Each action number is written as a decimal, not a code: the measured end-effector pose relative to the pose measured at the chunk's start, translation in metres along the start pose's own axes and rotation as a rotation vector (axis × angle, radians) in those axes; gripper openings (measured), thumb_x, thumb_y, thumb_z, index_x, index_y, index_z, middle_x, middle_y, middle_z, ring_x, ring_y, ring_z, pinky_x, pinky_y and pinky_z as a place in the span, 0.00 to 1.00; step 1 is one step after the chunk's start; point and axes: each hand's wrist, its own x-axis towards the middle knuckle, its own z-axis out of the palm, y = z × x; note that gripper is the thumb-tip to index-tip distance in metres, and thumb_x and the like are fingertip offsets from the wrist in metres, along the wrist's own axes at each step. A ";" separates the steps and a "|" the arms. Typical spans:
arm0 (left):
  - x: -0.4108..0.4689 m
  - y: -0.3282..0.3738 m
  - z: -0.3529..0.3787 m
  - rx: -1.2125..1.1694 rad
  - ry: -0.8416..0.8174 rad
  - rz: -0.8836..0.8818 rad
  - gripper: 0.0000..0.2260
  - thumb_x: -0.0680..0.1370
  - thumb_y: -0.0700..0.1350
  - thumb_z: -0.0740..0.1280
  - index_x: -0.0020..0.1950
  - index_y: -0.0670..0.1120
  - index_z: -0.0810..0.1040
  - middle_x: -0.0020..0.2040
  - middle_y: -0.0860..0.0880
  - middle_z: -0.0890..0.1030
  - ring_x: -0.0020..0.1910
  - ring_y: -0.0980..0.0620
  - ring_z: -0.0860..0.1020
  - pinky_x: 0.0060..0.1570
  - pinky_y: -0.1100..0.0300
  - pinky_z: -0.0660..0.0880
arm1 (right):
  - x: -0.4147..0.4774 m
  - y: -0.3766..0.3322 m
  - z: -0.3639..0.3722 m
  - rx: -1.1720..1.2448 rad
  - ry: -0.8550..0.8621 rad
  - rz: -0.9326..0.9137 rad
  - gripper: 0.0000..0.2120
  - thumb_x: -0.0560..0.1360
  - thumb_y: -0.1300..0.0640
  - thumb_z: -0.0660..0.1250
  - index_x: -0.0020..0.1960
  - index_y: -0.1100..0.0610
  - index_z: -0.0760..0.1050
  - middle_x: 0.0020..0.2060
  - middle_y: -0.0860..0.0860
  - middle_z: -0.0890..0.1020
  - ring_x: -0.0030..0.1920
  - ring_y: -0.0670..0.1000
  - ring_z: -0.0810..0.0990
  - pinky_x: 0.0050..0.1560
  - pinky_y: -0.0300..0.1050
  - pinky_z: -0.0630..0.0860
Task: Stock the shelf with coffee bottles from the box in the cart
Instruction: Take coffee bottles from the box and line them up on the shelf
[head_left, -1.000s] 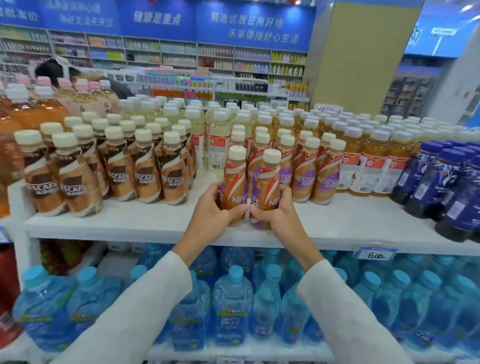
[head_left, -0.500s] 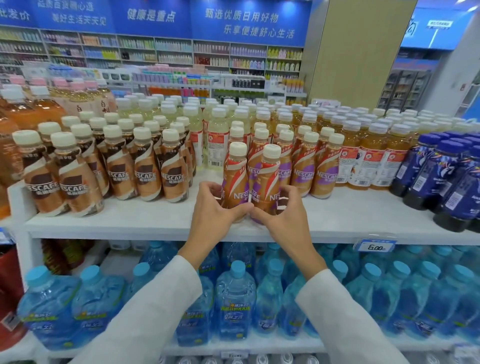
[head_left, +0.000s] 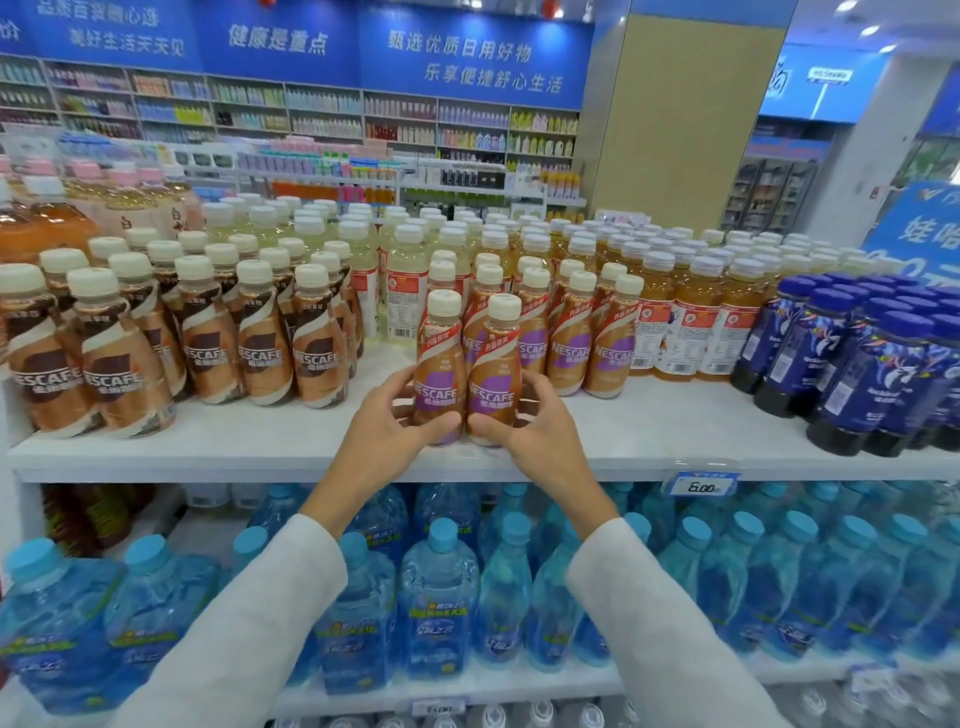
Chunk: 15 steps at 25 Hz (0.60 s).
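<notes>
Two coffee bottles are being held upright, side by side and touching, near the front of the shelf (head_left: 249, 441). The left bottle (head_left: 439, 358) is being grasped low on its body by the left grip (head_left: 384, 436), and the right bottle (head_left: 494, 364) is being grasped the same way by the right grip (head_left: 535, 431), with the thumbs lying across the fronts. Whether the bases are fully seated on the shelf cannot be told. The low hold is judged to be steadying tall, narrow bottles, and the labels are being kept facing outward to match the purple-label row (head_left: 571, 343) just behind. The pair is judged to be being added as a new front rank. Bare shelf is being left on either side. The brown-label bottles (head_left: 311, 353) are standing near on the left, and the dark blue bottles (head_left: 841, 384) well apart on the right. The front edge with its price tag (head_left: 701, 486) is lying just below the wrists, so any pull-back is best made straight toward the body. The box and cart are not being shown.
</notes>
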 end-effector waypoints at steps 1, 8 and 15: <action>-0.001 0.000 0.001 0.008 0.040 -0.003 0.33 0.69 0.49 0.81 0.72 0.50 0.73 0.60 0.53 0.81 0.56 0.57 0.80 0.53 0.64 0.77 | 0.000 0.002 0.001 0.003 0.001 -0.008 0.31 0.70 0.56 0.80 0.67 0.47 0.69 0.58 0.44 0.80 0.57 0.41 0.81 0.61 0.45 0.80; -0.014 0.003 0.005 0.000 0.154 -0.002 0.29 0.69 0.48 0.81 0.68 0.50 0.76 0.57 0.56 0.83 0.53 0.61 0.81 0.47 0.71 0.77 | -0.008 0.006 0.001 0.014 -0.009 0.000 0.38 0.70 0.48 0.79 0.74 0.47 0.65 0.67 0.44 0.75 0.66 0.43 0.74 0.67 0.45 0.75; -0.012 0.003 0.022 0.012 0.277 -0.050 0.24 0.69 0.46 0.81 0.61 0.51 0.74 0.52 0.58 0.80 0.47 0.66 0.80 0.40 0.76 0.74 | -0.006 0.014 0.022 -0.050 0.239 -0.016 0.29 0.70 0.50 0.79 0.67 0.45 0.71 0.60 0.44 0.79 0.59 0.45 0.80 0.60 0.50 0.80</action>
